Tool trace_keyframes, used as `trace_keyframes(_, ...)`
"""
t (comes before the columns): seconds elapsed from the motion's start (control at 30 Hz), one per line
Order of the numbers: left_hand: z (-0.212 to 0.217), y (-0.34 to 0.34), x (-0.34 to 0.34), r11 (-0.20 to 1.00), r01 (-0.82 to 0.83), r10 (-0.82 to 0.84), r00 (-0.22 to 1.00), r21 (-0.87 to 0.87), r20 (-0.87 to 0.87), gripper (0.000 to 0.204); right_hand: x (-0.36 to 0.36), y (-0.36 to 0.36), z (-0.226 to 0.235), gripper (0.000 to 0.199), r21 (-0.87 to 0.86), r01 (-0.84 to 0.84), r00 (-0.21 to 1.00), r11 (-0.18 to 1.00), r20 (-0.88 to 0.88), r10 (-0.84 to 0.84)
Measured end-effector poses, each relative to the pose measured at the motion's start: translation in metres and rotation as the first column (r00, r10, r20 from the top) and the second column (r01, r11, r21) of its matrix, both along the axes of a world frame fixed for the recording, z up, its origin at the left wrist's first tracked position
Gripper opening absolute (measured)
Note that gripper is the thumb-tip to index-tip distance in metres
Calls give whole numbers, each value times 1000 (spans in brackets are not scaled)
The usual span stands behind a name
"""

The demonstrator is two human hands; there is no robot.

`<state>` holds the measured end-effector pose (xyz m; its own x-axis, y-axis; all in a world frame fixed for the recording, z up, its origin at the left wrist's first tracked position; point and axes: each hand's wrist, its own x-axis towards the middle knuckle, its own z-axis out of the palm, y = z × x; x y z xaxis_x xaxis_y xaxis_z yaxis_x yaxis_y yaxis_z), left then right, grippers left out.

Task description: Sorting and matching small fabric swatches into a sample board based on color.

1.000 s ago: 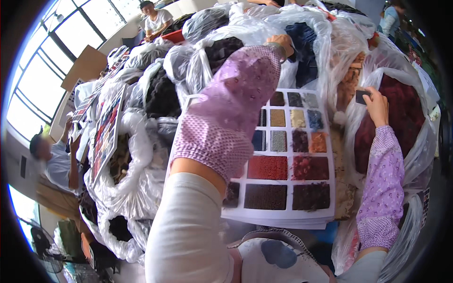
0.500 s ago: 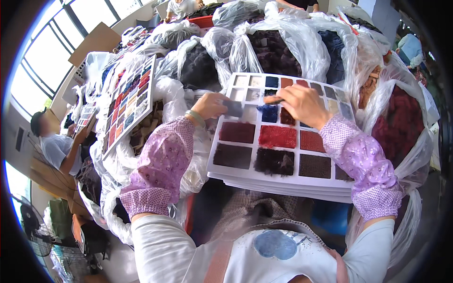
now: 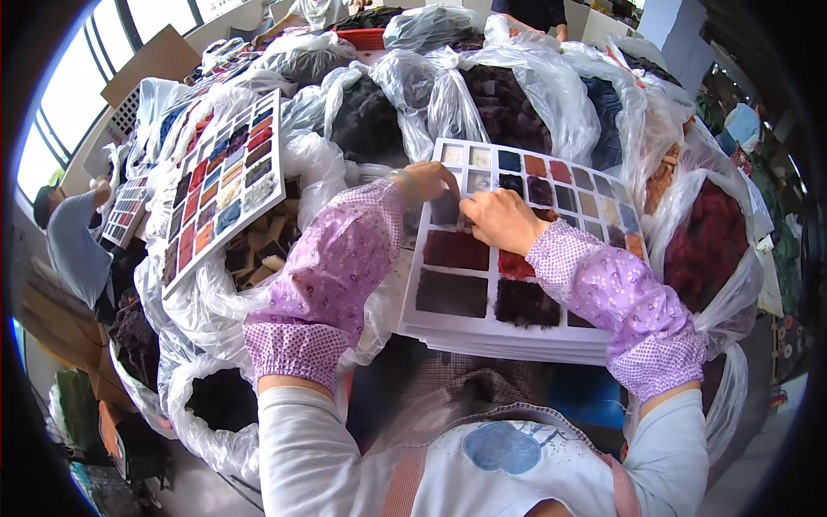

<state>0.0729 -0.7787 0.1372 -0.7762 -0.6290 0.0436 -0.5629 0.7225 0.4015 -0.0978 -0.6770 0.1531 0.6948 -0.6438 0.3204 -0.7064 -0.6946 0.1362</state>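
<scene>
A white sample board [image 3: 402, 314] lies on a stack of similar boards in front of me, with fabric swatches in its square openings. My left hand [image 3: 424, 182] curls its fingers over the upper edge of a grey swatch [image 3: 444, 208] at the board's left side. Against the right edge of that swatch, the bent fingers of my right hand [image 3: 501, 217] are pinched together; their tips are partly hidden. Below are a dark red swatch [image 3: 457, 250] and a dark brown one [image 3: 450, 293]. Fluffy black pile [image 3: 525, 303] fills the opening beside them.
Another filled sample board [image 3: 226, 185] leans at the left over a bag of brown pieces [image 3: 258, 246]. Clear plastic bags of dark [image 3: 366, 121] and maroon [image 3: 711, 246] fabric surround the stack. A person [image 3: 71, 241] stands at far left; others are at the back.
The grey swatch has come from the board's left edge onto its left column. My right hand has moved left and down to it; the brown piece in its fingers no longer shows.
</scene>
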Motion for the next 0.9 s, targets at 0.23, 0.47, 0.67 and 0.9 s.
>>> trace_keyframes(0.23, -9, 14, 13, 966, -185, 171, 981, -178, -93, 12, 2, -8, 0, 10, 119, -46, 998, 992, 49, 41)
trace_keyframes(0.47, -9, 54, 4, 984, -141, 108, 959, -112, -261, 26, -34, -17, -2, 19, 527, -131, 913, 839, 395, -106)
trace_keyframes(0.67, -33, 70, 13, 962, -111, 40, 960, -248, -277, 37, -25, -9, -20, 20, 324, -70, 916, 944, 396, -68)
trace_keyframes(0.9, -36, 76, 13, 957, -108, 54, 978, -270, -200, 36, -14, -3, -14, 14, 274, 8, 982, 962, 181, -59)
